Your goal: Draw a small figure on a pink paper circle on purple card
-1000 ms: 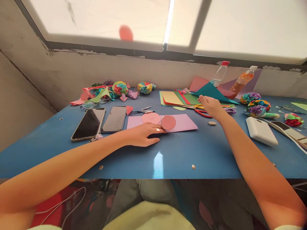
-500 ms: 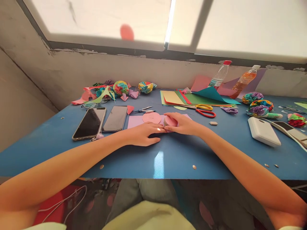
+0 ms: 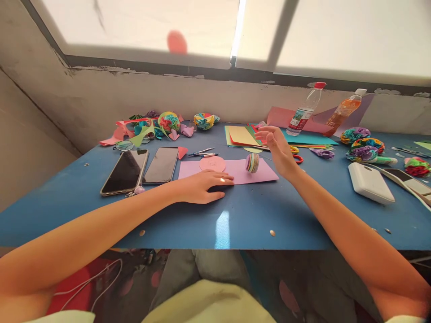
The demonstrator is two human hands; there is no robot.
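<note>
My left hand (image 3: pixel 204 186) lies flat, fingers stretched out, on the near edge of a lilac paper sheet (image 3: pixel 235 172) on the blue table (image 3: pixel 215 215). A pink paper circle (image 3: pixel 212 163) rests on the sheet. A small stack of multicoloured paper discs (image 3: pixel 252 163) stands on edge on the sheet, free of both hands. My right hand (image 3: pixel 278 148) hovers just right of the stack, raised off the table, fingers spread and holding nothing.
Two phones (image 3: pixel 141 169) lie at the left, a compass (image 3: pixel 202 154) beside them. Coloured paper sheets (image 3: pixel 245 135), scissors (image 3: pixel 296 154), two bottles (image 3: pixel 305 110) and paper flower balls (image 3: pixel 362 144) stand behind. A white power bank (image 3: pixel 370 183) is at the right.
My right hand came from the scissors to the disc stack, gripped it, then let go and lifted away to the right. The stack now stands on edge. My left hand stayed put.
</note>
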